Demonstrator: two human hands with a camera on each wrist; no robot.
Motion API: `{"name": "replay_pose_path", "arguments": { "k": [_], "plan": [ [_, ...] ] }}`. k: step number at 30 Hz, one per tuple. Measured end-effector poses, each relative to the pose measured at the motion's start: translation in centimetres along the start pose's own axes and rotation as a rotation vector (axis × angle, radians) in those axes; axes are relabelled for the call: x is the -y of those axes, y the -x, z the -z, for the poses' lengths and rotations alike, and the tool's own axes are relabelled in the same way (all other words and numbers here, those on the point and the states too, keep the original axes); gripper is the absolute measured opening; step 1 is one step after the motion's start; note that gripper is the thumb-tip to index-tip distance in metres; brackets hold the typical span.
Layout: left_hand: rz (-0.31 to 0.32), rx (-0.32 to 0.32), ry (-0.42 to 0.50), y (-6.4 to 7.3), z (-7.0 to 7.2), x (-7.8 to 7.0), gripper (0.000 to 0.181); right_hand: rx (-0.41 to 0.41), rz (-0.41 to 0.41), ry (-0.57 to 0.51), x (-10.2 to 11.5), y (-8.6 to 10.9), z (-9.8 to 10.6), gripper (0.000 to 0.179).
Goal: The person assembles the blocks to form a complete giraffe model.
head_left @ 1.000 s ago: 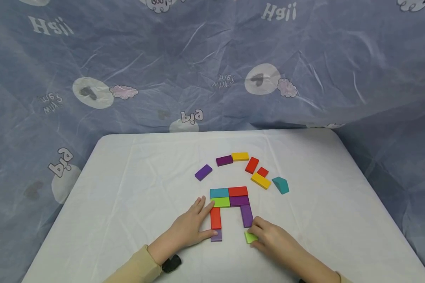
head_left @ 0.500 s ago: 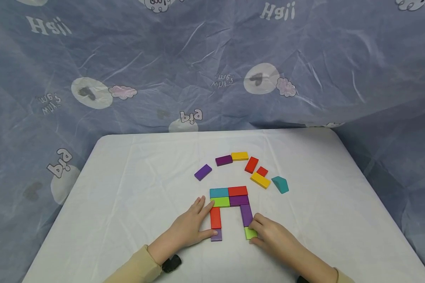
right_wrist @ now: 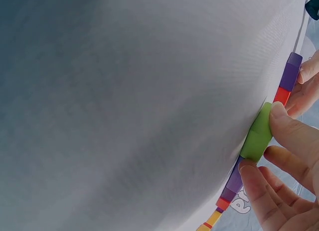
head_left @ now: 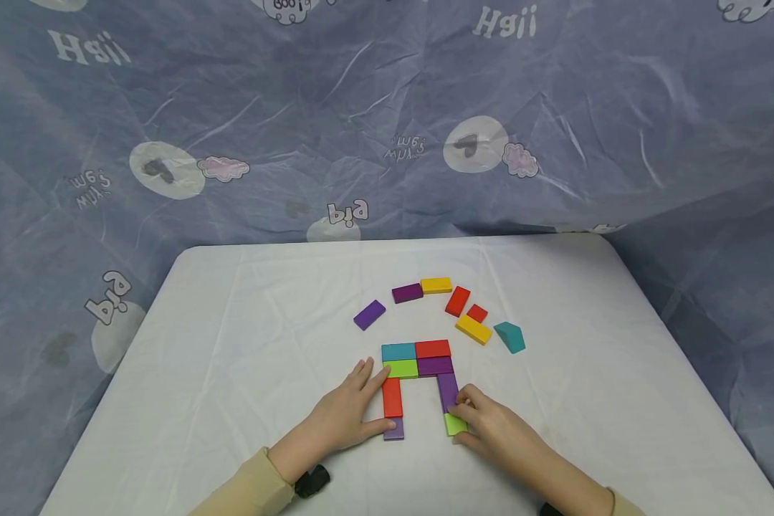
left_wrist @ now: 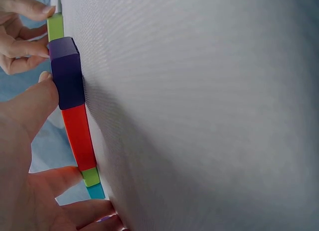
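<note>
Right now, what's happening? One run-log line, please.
left grip: touching block arch | right grip: pinching green block at arch's right-leg end | loose blocks: scattered beyond arch

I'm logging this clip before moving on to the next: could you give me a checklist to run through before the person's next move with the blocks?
1. Right hand off the lower green block: not ok, its thumb and fingers are at the block's ends.
2. Green block's joint with the right purple block fully closed: cannot tell, a fingertip covers part.
3. Red block meeting the left purple block end to end: ok.
4. Left hand off the left purple block: not ok, its thumb touches it.
5. Teal piece apart from the joined blocks: ok.
</note>
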State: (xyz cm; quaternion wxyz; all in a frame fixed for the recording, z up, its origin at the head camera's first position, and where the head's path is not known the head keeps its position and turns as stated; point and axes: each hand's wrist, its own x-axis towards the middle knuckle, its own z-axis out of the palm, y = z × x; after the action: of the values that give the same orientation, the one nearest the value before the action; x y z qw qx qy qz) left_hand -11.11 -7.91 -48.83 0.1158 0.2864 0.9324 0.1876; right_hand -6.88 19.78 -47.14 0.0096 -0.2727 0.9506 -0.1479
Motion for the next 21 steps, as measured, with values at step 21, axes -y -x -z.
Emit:
{"name": "replay_pose_path", "arguments": {
  "k": [21],
  "plan": [
    [0.024, 0.017, 0.014, 0.1, -0.1, -0.1, 0.086, -0.046, -0.152, -0.050, -2.6, -3.2, 2.2, 0.051]
  ]
}}
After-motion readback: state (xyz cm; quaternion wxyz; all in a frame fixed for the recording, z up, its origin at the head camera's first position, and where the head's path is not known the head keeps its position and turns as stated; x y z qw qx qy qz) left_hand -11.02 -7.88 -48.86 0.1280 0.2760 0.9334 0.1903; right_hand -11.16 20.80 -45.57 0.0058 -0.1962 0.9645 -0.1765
